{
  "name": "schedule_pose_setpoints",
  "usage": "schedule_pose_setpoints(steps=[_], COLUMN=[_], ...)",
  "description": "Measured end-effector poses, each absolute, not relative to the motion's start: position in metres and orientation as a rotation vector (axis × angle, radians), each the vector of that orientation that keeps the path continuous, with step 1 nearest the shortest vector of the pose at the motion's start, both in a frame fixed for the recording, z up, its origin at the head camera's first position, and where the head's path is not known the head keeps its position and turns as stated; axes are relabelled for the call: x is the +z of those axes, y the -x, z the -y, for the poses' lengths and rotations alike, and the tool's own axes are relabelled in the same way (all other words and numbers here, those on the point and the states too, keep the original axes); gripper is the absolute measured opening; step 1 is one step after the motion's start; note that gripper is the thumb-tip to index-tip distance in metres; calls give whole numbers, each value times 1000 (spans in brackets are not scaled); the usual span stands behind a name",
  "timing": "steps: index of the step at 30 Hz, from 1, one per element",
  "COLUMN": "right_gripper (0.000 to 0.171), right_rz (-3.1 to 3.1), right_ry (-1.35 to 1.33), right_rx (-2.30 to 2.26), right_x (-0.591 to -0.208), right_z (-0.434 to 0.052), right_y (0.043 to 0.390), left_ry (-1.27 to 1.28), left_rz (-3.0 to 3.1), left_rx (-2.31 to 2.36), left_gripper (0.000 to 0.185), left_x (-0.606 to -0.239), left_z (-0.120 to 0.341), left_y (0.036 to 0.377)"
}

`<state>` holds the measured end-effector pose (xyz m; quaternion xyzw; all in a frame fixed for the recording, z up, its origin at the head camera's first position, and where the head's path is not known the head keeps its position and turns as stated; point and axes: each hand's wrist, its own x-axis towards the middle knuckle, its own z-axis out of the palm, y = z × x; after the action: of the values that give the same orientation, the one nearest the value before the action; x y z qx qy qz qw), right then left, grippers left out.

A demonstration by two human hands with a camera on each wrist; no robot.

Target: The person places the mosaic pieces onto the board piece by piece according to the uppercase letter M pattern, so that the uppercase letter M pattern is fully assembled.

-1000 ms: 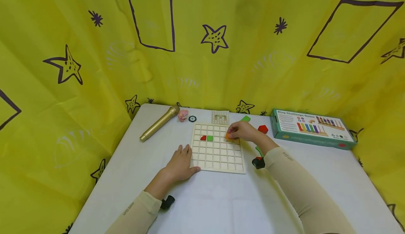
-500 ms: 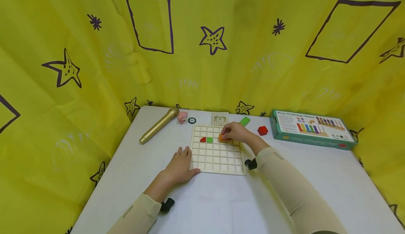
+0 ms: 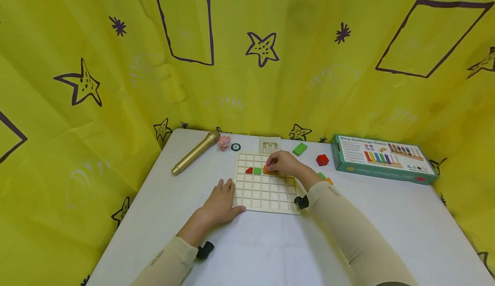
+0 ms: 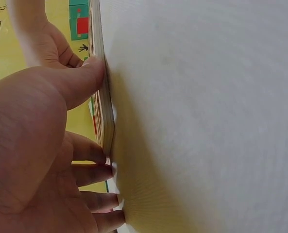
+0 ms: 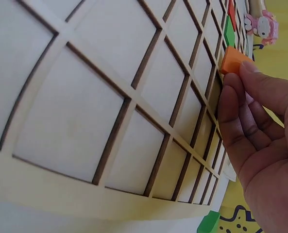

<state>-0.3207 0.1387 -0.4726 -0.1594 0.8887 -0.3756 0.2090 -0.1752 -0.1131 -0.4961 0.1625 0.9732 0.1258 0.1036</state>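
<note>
Orange tile (image 5: 232,58), pinched by right hand (image 3: 286,164), has been shifted left beside green square (image 3: 257,171), nearer far edge of grid board (image 3: 261,187); placement seems under way. Near-left corner is touched by outspread left hand (image 3: 220,203).

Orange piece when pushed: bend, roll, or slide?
The orange piece probably won't bend; it looks like a solid block. Its flat face suggests sliding rather than rolling. Likely light: it's small against the right hand pinching it.

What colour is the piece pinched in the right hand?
Orange: the piece in the right hand shows best in the right wrist view.
</note>
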Motion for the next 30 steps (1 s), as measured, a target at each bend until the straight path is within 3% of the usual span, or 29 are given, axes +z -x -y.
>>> schedule_pose_setpoints(steps=[30], right_gripper=[4], right_rz=[-2598], right_ry=[511], right_rx=[-920], right_x=[-478], right_z=[-128], right_y=[313], left_ry=[-460], left_rz=[-2865], left_rx=[373], left_gripper=[90], left_x=[-493], left_z=[113], left_y=[175])
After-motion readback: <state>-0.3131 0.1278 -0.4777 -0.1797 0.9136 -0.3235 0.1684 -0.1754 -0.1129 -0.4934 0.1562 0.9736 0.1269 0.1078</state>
